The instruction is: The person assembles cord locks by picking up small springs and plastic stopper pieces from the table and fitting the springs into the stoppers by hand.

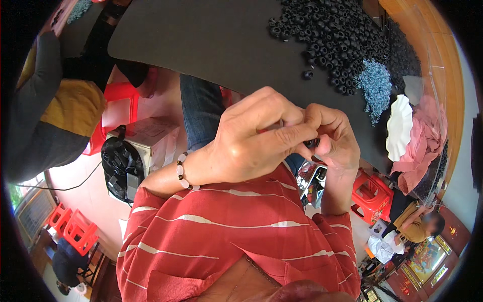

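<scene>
In front of my chest my two hands meet, just over the near edge of a dark table [201,35]. Between thumb and fingers my right hand [338,133] pinches a small black round part [312,143], mostly covered by the fingertips. My left hand [259,133] is closed, its fingertips pressed against the same spot; whatever they grip is hidden. Beyond the hands lies a heap of small black hollow round parts [337,38], one loose part [308,74] apart from it. Beside that heap is a pile of tiny pale blue pieces [375,88].
A white scalloped dish [399,128] and a pink cloth [422,136] lie at the table's right side, near a clear raised edge [435,65]. Red stools [371,196] stand below. To the left are a box with a black bag [121,166] and another person [65,110].
</scene>
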Demonstrator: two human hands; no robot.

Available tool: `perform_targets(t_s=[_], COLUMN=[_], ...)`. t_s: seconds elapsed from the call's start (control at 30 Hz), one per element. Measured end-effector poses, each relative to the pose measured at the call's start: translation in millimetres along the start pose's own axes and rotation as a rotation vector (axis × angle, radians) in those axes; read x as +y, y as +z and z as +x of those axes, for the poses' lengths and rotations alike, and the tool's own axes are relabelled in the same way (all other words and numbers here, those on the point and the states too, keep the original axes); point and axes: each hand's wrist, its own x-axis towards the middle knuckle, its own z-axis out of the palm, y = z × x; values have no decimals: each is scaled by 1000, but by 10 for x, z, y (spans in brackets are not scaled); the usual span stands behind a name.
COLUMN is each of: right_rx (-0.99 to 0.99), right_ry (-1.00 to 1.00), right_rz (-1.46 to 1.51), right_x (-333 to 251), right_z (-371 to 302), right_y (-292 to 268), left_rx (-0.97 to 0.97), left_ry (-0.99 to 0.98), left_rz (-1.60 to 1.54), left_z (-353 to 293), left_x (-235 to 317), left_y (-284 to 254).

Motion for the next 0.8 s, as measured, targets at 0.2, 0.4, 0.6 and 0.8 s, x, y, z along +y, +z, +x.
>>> perform_targets(t_s=[0.2,0.4,0.6,0.8], right_rx=[5,62,284,382], right_ry=[40,-42,-89,-133], right_rz=[18,-54,-388,-516], right_x=[-23,-9,-116,-137], right_z=[12,22,-40,-36], right_y=[96,52,21,66], left_rx=[15,59,72,68], left_ry=[72,8,48,81], left_rz=[2,1,94,176], left_z=[-44,-62,-4,22], left_x=[-28,-124,-259,-297], left_y=[39,69,61,103])
